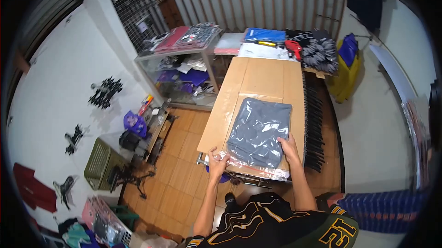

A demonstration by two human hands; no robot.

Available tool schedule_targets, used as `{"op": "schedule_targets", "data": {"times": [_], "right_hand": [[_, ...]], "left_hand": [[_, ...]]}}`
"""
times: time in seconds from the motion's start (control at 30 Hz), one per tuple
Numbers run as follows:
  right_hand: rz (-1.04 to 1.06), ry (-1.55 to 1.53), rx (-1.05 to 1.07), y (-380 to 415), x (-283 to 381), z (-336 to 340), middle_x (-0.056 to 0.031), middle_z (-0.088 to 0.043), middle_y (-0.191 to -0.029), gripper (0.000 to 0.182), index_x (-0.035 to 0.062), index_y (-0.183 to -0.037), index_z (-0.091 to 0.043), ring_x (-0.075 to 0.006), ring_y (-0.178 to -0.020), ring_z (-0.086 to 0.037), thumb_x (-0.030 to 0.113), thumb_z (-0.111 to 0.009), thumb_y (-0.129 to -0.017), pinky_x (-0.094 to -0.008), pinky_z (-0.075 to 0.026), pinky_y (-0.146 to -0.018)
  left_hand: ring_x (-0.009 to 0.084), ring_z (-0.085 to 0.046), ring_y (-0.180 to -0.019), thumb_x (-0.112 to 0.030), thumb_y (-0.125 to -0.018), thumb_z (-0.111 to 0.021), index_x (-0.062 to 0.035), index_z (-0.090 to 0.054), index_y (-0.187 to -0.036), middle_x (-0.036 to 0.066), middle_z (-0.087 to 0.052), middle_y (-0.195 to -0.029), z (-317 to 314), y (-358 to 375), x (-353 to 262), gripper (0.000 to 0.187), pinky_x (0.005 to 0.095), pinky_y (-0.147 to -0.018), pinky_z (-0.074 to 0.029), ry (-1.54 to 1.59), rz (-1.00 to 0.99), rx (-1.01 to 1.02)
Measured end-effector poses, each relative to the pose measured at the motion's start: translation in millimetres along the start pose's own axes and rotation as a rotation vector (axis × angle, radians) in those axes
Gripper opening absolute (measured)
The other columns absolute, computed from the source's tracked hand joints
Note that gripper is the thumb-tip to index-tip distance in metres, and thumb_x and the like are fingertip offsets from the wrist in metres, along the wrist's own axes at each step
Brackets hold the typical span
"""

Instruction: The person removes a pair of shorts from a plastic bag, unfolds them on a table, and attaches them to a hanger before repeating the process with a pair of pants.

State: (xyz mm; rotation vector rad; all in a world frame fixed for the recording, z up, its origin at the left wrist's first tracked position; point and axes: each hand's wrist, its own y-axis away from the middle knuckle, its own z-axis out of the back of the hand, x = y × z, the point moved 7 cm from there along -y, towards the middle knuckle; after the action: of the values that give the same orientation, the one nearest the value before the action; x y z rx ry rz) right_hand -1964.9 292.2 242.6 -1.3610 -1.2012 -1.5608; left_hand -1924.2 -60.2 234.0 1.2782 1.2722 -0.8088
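Note:
A folded grey garment in a clear plastic bag lies flat on a cardboard sheet that covers the table. The bag's near end has a reddish strip and extends past the cloth. My left hand pinches the bag's near left corner between thumb and fingers, by the cardboard's edge. At the right side, my right hand grips the bag's edge, thumb on top and fingers partly hidden along the side.
Beyond the cardboard are a blue packet, a yellow cutter, a red tape dispenser and bundled grey gloves. A glass display case stands at the back left. Black hangers line the table's right side. A green basket is at left.

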Motion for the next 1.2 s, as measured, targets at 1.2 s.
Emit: {"op": "schedule_targets", "data": {"times": [1.2], "right_hand": [[0.219, 0.771, -0.388, 10.9, 41.2, -56.7, -0.0202, -0.063, -0.132, 0.046, 0.0013, -0.131, -0.062, -0.0408, -0.117, -0.061, 0.002, -0.065, -0.085, -0.0443, -0.049, -0.101]], "left_hand": [[0.025, -0.065, -0.108, -0.009, -0.072, -0.077, -0.0013, -0.07, -0.121, 0.015, -0.063, -0.118, -43.7, -104.9, -22.7, 0.05, 0.0318, -0.083, -0.058, -0.714, -0.433, 0.48]]}}
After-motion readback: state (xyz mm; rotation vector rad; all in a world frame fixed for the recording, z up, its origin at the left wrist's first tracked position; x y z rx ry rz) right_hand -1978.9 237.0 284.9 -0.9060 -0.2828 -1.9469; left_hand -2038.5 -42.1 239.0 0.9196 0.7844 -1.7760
